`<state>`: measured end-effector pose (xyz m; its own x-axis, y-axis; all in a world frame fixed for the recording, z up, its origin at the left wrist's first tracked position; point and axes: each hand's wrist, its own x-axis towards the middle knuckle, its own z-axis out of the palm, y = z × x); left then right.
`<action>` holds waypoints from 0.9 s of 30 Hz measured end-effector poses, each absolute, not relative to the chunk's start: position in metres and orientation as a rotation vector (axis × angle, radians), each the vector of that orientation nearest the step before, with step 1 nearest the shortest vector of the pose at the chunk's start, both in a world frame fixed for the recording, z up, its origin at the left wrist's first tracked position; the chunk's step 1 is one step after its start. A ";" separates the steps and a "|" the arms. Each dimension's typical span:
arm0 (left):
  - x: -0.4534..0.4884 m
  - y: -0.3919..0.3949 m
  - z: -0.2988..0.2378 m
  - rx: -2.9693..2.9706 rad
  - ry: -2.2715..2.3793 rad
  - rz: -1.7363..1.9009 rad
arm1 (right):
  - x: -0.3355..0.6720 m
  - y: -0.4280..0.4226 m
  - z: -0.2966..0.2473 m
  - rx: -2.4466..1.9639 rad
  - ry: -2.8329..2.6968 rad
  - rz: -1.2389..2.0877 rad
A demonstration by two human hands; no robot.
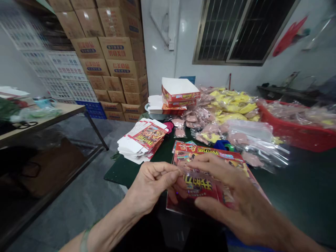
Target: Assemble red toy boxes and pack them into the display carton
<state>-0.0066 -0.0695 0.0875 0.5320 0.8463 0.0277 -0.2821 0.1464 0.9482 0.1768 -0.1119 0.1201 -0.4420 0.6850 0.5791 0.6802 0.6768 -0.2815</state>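
My left hand [160, 183] pinches thumb against fingers on what looks like the edge of a clear plastic bag [188, 172]; the film is hard to make out. My right hand [225, 189], blurred by motion, is held to the right of it with thumb and fingers apart. Beneath both hands lie flat red printed card sheets [181, 150] with yellow lettering, partly covered by the hands. To the left, a stack of flattened white-and-red cartons [143, 140] rests at the edge of the dark green table [123, 172].
Behind the sheets are a tape dispenser [224, 145], clear plastic sleeves [265, 148] and a heap of bagged pink and yellow pieces [228, 105]. Printed boxes [180, 91] stand at the back. A red basket [301, 134] is on the right; another table [65, 112] stands left.
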 end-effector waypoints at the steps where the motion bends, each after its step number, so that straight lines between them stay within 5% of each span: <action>1: -0.005 -0.070 0.087 1.190 0.618 0.888 | 0.176 -0.112 0.125 -1.043 -2.183 0.058; 14: 0.012 -0.070 0.095 1.836 0.757 0.822 | 0.166 -0.106 0.117 -1.169 -2.338 -0.612; 22: 0.012 -0.068 0.091 1.636 0.783 0.730 | 0.184 -0.090 0.108 -1.285 -2.064 0.090; 27: 0.013 -0.069 0.093 1.590 0.811 0.752 | 0.186 -0.098 0.110 -1.226 -2.001 0.111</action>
<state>0.0125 -0.0694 0.0931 0.5573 0.8293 0.0420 0.1043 -0.1201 0.9873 0.1855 -0.0982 0.1100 -0.2389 0.7904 0.5641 0.7229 0.5326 -0.4401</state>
